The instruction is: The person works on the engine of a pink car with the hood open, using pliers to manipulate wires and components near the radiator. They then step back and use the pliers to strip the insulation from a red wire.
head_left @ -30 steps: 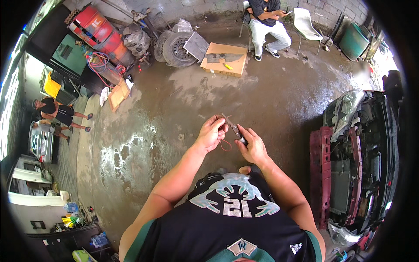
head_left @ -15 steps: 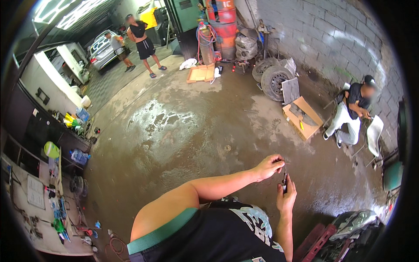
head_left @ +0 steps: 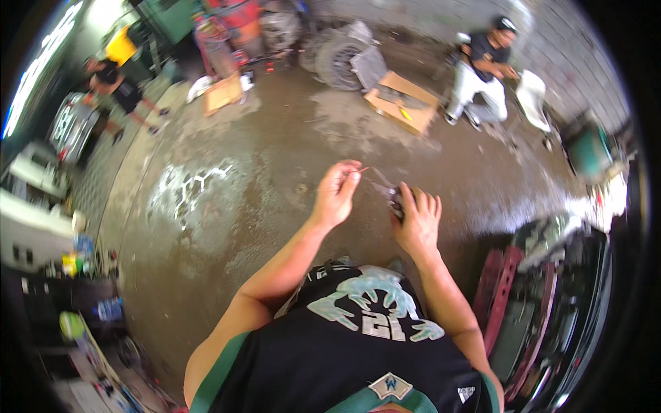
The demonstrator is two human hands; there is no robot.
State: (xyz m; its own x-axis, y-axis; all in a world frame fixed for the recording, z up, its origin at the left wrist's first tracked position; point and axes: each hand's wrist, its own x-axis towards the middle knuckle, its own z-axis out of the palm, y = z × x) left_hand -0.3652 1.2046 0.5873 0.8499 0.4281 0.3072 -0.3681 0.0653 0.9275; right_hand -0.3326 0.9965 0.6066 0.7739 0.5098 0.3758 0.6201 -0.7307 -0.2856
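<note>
My left hand [head_left: 337,193] is closed in a pinch on a thin reddish strand [head_left: 363,170] that looks like wire, its short end poking out past the fingertips. My right hand [head_left: 417,219] curls round a small dark tool [head_left: 396,199] with a metallic glint; motion blur hides its exact kind. A gap separates the two hands, which are held in front of my chest above the wet floor [head_left: 275,213]. I cannot make out whether the strand reaches the tool.
A cardboard box [head_left: 420,122] with a yellow-handled item lies ahead, beside wheels [head_left: 341,63]. A seated person [head_left: 482,76] is by a white chair [head_left: 531,96]. Car parts [head_left: 513,303] stand close on my right. Two people stand far left near a car [head_left: 74,127].
My view has turned to the right and tilted down. My hands, close together before, are now farther apart, with the tool lower in my right hand and the reddish strand showing at the left.
</note>
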